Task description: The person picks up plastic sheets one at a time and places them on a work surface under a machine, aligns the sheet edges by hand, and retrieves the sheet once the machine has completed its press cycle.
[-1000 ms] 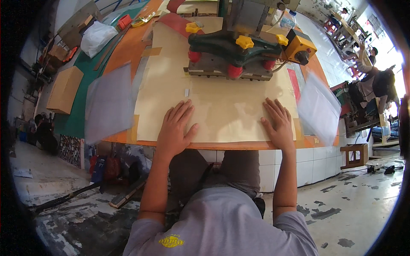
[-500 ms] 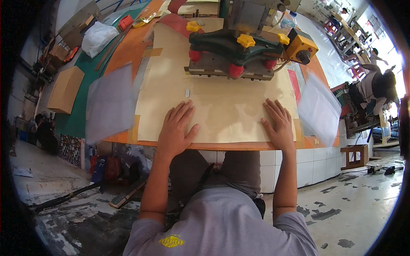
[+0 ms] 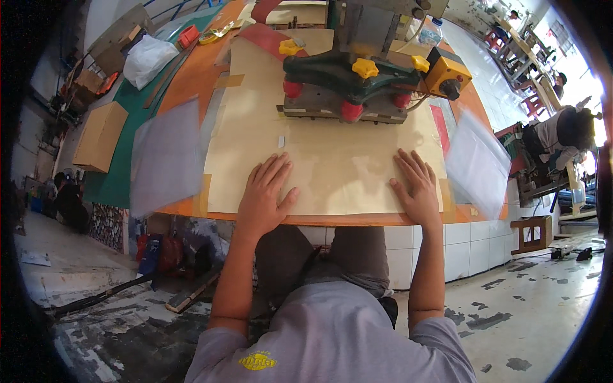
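My left hand [image 3: 265, 193] lies flat, fingers spread, on the near left part of a large tan sheet [image 3: 338, 159] taped over an orange table [image 3: 332, 219]. My right hand [image 3: 416, 186] lies flat on the sheet's near right part, fingers apart. Neither hand holds anything. Beyond the hands, a green press machine [image 3: 361, 80] with yellow knobs and red feet sits on the sheet's far side. A small pale tab [image 3: 281, 141] rests on the sheet between my left hand and the machine.
Translucent plastic sheets lie at the table's left [image 3: 167, 153] and right [image 3: 479, 159]. A brown cardboard box [image 3: 99, 135] and a white bag [image 3: 145, 59] sit on the far left. Another person [image 3: 562, 131] sits at the right. A low wooden stool [image 3: 531, 231] stands on the concrete floor.
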Demonstrator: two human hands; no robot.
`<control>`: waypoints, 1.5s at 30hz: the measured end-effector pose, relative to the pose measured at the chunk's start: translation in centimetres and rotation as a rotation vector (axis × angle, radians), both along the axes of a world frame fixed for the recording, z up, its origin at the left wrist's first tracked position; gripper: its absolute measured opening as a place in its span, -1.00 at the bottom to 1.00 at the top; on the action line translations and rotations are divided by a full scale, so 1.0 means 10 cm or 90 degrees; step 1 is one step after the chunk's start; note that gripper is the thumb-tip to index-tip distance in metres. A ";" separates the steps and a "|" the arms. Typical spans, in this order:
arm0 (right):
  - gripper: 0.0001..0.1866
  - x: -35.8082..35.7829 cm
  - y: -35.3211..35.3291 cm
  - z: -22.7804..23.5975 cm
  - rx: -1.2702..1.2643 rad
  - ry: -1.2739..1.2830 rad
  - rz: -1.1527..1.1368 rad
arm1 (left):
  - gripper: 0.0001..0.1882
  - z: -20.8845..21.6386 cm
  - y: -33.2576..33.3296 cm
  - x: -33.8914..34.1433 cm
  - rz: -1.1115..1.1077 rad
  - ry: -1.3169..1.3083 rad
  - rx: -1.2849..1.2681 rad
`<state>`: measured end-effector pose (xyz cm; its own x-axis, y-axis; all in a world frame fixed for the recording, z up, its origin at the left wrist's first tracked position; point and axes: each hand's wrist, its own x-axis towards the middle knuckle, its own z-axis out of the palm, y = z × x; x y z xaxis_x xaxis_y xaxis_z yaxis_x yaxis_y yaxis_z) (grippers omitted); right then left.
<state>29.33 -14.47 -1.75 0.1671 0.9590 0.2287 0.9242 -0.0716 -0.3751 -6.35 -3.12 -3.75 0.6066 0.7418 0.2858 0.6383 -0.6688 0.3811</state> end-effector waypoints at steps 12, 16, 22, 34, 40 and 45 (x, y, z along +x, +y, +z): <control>-0.45 -0.13 -0.24 -0.07 0.075 0.013 0.026 | -0.42 -0.02 -0.01 -0.01 0.008 -0.036 0.017; -0.37 -0.19 -0.34 -0.02 0.081 0.016 0.068 | -0.42 -0.01 0.00 0.00 0.014 -0.036 0.021; -0.05 -0.18 -0.33 0.10 0.034 0.030 0.165 | -0.44 -0.01 0.00 0.00 0.016 -0.046 0.022; -0.16 -0.17 -0.33 0.05 0.024 0.007 0.170 | -0.46 -0.02 0.00 0.00 0.019 -0.050 0.014; -0.59 -0.23 -0.39 -0.02 0.105 -0.012 0.170 | -0.46 0.03 0.00 -0.01 0.009 -0.082 0.020; -0.67 -0.50 -0.45 0.05 0.136 -0.086 0.148 | -0.48 0.03 0.01 -0.01 0.009 -0.067 0.006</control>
<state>24.35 -18.95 -1.21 -0.0961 0.8960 0.4336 0.9490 0.2139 -0.2317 -6.43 -3.04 -3.46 0.5628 0.7467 0.3546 0.6044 -0.6643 0.4397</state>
